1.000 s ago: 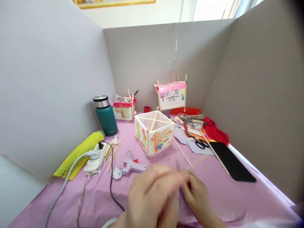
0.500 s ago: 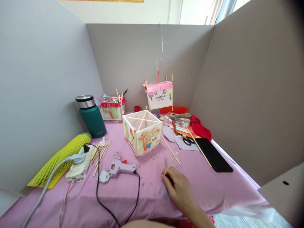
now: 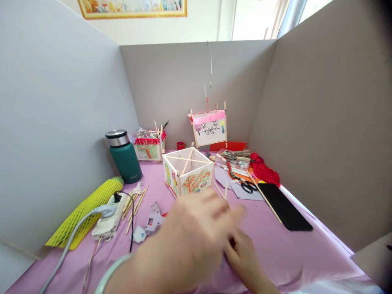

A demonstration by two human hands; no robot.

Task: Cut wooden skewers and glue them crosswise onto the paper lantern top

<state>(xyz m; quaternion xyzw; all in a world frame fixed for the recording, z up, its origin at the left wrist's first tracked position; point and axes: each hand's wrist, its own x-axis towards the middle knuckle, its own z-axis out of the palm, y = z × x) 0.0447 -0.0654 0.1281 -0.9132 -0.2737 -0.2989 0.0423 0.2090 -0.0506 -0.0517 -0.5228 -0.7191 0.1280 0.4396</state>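
My left hand [image 3: 196,239] fills the middle foreground, smeared by motion, with a pale green bangle on the wrist; I cannot make out whether its fingers are open or closed. It covers part of my right hand [image 3: 245,259], which rests low on the pink table cover [image 3: 290,253] with its fingers curled. A thin wooden stick [image 3: 226,190] rises just above my left fingers and seems to run down into my right hand. A paper lantern box [image 3: 188,174] with a wooden frame and painted trees stands right behind the hands.
A white glue gun [image 3: 153,219] lies left of the hands, its cord running off. Further left are a power strip [image 3: 107,220], loose sticks [image 3: 136,203], yellow foam netting [image 3: 82,214] and a green flask [image 3: 125,157]. Right: scissors [image 3: 248,186], black phone [image 3: 284,206], red cloth [image 3: 265,171]. Grey partitions stand on three sides.
My left hand has swung back into view over the right hand and the table centre. The right hand has drawn slightly toward me with the stick. The camera has tilted up.
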